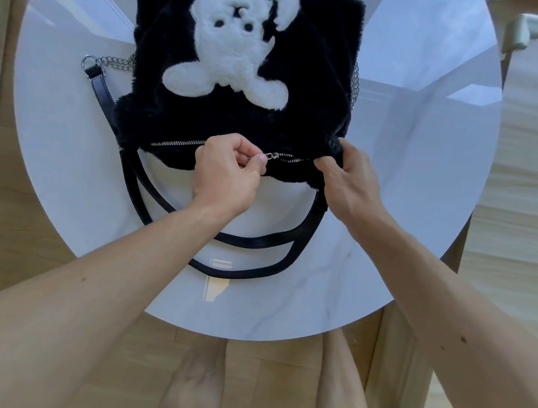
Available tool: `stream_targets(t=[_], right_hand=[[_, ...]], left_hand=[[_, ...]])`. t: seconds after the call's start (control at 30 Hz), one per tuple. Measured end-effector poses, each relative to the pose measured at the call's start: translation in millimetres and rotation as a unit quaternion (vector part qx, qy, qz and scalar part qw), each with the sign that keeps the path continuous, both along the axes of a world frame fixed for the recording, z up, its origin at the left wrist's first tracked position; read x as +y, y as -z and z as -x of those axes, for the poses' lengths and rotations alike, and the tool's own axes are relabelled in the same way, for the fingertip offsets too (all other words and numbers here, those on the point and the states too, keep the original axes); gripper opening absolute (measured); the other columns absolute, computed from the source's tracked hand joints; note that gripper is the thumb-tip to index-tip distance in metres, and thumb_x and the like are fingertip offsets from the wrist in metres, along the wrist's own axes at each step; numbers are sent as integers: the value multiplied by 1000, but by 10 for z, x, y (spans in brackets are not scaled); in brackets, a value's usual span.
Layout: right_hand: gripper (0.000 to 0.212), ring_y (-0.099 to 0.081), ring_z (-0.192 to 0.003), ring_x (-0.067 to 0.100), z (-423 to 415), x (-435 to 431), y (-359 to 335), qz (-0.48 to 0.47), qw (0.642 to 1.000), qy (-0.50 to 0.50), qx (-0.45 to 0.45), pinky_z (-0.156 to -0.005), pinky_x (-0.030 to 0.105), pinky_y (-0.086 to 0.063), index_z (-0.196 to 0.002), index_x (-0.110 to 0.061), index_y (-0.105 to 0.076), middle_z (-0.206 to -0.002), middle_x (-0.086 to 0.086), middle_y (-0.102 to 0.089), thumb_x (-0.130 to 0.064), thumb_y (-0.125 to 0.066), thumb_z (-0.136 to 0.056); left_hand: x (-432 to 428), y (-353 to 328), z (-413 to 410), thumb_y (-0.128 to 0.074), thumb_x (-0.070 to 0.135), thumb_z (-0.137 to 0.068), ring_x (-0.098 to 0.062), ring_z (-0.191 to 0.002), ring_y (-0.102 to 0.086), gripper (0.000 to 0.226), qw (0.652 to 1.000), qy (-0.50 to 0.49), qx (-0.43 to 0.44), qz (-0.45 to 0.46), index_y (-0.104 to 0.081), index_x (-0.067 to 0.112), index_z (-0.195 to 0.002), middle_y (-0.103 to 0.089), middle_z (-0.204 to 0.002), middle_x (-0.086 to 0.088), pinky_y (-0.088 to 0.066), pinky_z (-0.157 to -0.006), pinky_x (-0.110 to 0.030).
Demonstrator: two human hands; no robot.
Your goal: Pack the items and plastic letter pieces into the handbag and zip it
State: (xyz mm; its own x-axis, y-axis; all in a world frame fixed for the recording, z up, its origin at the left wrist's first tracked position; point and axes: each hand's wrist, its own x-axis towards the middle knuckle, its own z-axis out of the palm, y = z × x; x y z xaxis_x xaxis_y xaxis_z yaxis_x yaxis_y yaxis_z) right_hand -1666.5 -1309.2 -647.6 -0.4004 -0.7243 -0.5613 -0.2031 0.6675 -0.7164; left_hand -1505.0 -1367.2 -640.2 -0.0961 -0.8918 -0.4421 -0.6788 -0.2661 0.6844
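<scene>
1. Lying flat on the round white marble-look table [412, 151], the black furry handbag [306, 60] sits in the far middle of the tabletop, its opening edge turned toward the person.
2. A white fleecy bear figure [229, 47] covers the bag's upper face.
3. The silver metal zipper [175, 144] runs along the near edge of the bag; which stretch of it is closed cannot be told.
4. The left hand [228, 171] is curled, thumb and forefinger pinching the small silver zipper pull [273, 155] near the middle of the zipper line.
5. The right hand [347, 181] grasps the bag's right near corner, with its fingers curled into the fur just beside the zipper's right end.
6. Two thin black leather straps [248, 239] loop from the bag toward the person across the tabletop, passing under the left forearm.
7. A silver link chain [114, 60] with a ring lies on the table just beside the bag's left side, joined to a strap end.
8. A light wooden floor [525, 161] surrounds the table.
</scene>
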Motion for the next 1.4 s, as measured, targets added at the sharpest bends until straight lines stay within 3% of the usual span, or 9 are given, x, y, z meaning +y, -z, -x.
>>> stream_targets(t=[0.17,0.33,0.5,0.6,0.7,0.83,1.0,1.2,1.4], right_hand=[[18,-47,-64,8,-12,-11,15,-12,999,24,-29,-58,18,-40,-98,-1,-58,-76,1,-53,-13,-51,-87],[25,-47,-71,19,17,15,16,-32,995,33,-84,-66,38,-40,-103,-7,-60,-79,5,-52,-17,-56,-81],[25,-58,-77,13,-5,52,-21,-39,998,45,-1,-66,23,-45,-104,-21,-60,-90,-3,-65,-13,-56,-81],[41,-58,-103,12,-84,76,-110,30,991,66,114,-81,20,-47,-118,-19,-53,-114,-4,-58,-6,-54,-79],[55,-48,-120,16,-184,41,-214,172,957,12,233,-105,37,-42,-130,-12,-49,-128,1,-46,-4,-53,-76],[69,-17,-153,26,-346,-114,-153,196,900,-189,340,-122,46,-20,-156,-16,-28,-165,8,-21,-27,-55,-94],[69,9,-155,27,-351,-69,128,68,871,-301,382,-124,54,-2,-161,-20,-7,-169,5,6,-40,-39,-104],[81,14,-155,28,-394,326,84,-71,861,-350,362,-124,54,-5,-160,-16,7,-167,4,18,-30,-46,-100],[83,9,-156,25,-549,479,-344,-176,874,-349,288,-125,49,-5,-160,-18,9,-168,4,15,-33,-46,-99]], left_hand=[[21,13,-23,-67,26,-90,-13,-64,-70,18,999,10,-30,-32,-71,23,-73,-73,-66,5,-60,-67,-33],[156,-2,-41,-56,31,-96,-11,-65,-70,32,994,70,-30,-83,-72,21,-71,-74,-67,10,-60,-70,-37],[197,27,-196,-52,32,-95,-25,-73,-68,33,986,103,-68,-110,-71,15,-75,-74,-73,0,-58,-73,-46],[159,-33,-299,-51,26,-93,-17,-72,-62,24,986,133,-99,-12,-68,21,-77,-69,-70,5,-56,-67,-42],[17,-108,-412,-52,16,-89,-19,-87,-53,14,954,189,-91,212,-65,17,-95,-63,-91,4,-48,-73,-40],[-362,-43,-560,-56,29,-85,-27,-138,-35,60,890,245,-147,356,-43,16,-143,-41,-150,-5,-33,-107,-37],[-644,207,-849,-42,46,-97,-32,-153,7,78,864,380,-215,250,-3,20,-159,7,-168,-4,-11,-122,-53],[-499,163,-1316,-45,45,-96,-29,-152,14,86,828,461,-271,169,8,18,-158,20,-165,-3,-7,-123,-51],[-180,-134,-1667,-41,36,-97,-23,-152,19,82,837,457,-287,92,11,17,-157,23,-164,-2,-9,-123,-44]])
